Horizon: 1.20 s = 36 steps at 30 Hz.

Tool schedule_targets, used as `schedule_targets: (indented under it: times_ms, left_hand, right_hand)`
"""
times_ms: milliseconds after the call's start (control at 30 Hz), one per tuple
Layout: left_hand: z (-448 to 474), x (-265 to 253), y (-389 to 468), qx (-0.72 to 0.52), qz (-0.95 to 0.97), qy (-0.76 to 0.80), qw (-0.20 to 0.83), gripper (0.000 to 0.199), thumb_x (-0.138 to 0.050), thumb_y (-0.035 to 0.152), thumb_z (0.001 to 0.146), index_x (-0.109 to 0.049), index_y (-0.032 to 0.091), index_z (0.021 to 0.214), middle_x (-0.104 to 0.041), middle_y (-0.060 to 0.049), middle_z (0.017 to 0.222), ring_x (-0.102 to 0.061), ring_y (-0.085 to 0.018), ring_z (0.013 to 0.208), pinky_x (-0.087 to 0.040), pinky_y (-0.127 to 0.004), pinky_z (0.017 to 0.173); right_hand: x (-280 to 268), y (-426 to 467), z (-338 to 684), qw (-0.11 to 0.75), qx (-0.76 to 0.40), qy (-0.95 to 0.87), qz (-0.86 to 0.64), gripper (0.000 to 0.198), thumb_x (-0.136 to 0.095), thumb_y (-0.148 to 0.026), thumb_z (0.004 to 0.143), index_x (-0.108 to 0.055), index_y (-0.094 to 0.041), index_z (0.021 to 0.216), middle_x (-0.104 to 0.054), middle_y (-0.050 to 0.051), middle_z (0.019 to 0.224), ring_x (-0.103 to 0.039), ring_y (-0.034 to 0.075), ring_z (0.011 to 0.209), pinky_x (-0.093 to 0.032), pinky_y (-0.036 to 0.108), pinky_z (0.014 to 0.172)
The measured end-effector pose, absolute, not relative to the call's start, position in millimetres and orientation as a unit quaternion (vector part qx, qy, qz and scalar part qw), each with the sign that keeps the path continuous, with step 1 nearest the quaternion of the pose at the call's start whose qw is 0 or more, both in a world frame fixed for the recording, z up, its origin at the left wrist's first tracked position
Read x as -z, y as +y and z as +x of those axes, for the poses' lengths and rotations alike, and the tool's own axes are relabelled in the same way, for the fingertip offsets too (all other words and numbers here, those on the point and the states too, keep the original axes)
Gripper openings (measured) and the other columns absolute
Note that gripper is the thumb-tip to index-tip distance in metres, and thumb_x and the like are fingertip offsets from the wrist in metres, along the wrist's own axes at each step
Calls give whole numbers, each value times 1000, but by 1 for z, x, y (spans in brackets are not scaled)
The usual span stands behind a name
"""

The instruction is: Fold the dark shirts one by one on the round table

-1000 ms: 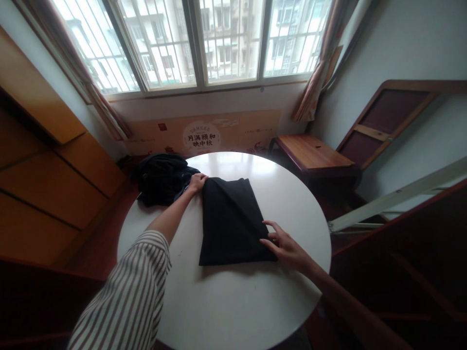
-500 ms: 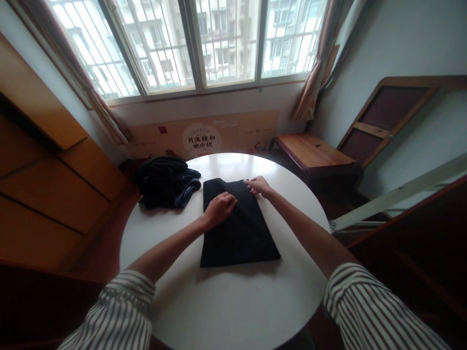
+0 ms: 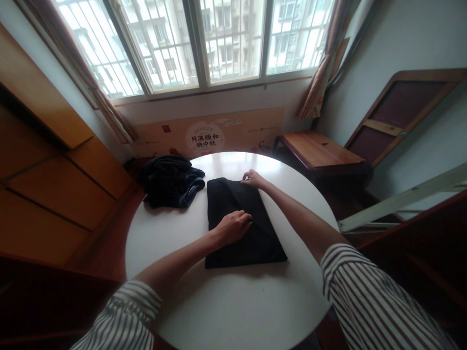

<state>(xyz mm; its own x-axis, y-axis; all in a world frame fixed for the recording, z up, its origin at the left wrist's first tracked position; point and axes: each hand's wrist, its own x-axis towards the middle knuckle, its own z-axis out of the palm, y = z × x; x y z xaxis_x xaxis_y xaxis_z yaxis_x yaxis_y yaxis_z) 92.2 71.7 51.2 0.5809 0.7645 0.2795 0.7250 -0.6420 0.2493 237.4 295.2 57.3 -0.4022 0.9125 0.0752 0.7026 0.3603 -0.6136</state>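
A folded black garment (image 3: 241,253) lies flat on the round white table (image 3: 233,306), roughly a rectangle with its wider edge toward me. My left hand (image 3: 233,227) rests over its middle, fingers curled and close together; whether a fold of cloth is between them is hidden. At the far right corner of the garment, my right hand (image 3: 253,178) pinches the edge between thumb and fingers. What kind of garment it is cannot be made out in its folded state.
A heap of dark clothes (image 3: 170,182) sits at the table's left far edge. Beyond the table, a wooden bench (image 3: 324,148) stands to the right, below a curtain (image 3: 315,92). Wooden cabinets (image 3: 54,194) line the left side, and barred windows (image 3: 229,43) face me.
My left hand has slid toward me and to the right over the garment. My right hand stays at the far edge, slightly shifted along it. The view has turned a little.
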Motion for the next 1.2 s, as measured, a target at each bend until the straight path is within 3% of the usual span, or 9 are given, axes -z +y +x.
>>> schedule_targets:
  times_ms: [133, 300, 400, 567, 767, 967, 1200]
  left_hand:
    - [92, -51, 70, -186, 890, 412, 54, 25, -43, 30, 101, -61, 16, 113, -65, -8, 100, -65, -19, 92, -53, -30, 83]
    - [91, -47, 72, -193, 890, 408, 55, 26, -43, 30, 101, -61, 16, 114, -64, -8, 98, -64, -20, 91, -53, -32, 83]
    - [92, -49, 72, -187, 888, 417, 58, 26, -43, 31, 101, -61, 18, 114, -64, -7, 98, -64, -19, 91, -53, -32, 85]
    - [102, -62, 53, -174, 897, 397, 88, 28, -42, 32, 102, -59, 19, 118, -65, -8, 102, -65, -19, 93, -53, -30, 81]
    - [131, -73, 21, -132, 913, 368, 114, 50, -54, 62, 90, -56, 16, 110, -65, -8, 96, -67, -22, 79, -51, -29, 62]
    - [143, -71, 15, -56, 930, 357, 66, 24, -41, 34, 102, -55, 16, 99, -63, -8, 90, -65, -18, 71, -45, -25, 51]
    - [139, -61, 18, -108, 947, 298, 42, 32, -34, 34, 105, -55, 15, 90, -60, -5, 80, -62, -15, 67, -44, -24, 53]
  right_hand:
    - [-62, 299, 241, 220, -262, -795, -501, 10, -72, -22, 80, -72, -12, 82, -65, 11, 103, -60, 18, 87, -49, 28, 84]
    - [-71, 297, 253, 231, -307, -777, -499, 19, -65, -28, 88, -70, -11, 92, -68, 8, 91, -59, 15, 77, -49, 26, 75]
    - [-75, 293, 258, 226, -343, -767, -493, 28, -73, -37, 82, -71, -10, 91, -68, 6, 83, -56, 13, 69, -47, 23, 65]
    - [-81, 293, 263, 216, -440, -741, -458, 43, -89, -45, 58, -73, -10, 76, -60, 1, 64, -49, 11, 62, -38, 23, 55]
    - [-84, 303, 263, 270, -502, -698, -433, 43, -89, -44, 56, -67, -12, 73, -56, -1, 63, -43, 8, 58, -31, 22, 51]
    - [-78, 310, 261, 295, -526, -673, -428, 35, -86, -37, 63, -68, -11, 78, -62, 2, 67, -50, 10, 62, -36, 21, 54]
    - [-67, 315, 259, 303, -564, -643, -421, 39, -87, -35, 61, -72, -12, 89, -64, 2, 70, -54, 12, 63, -37, 22, 52]
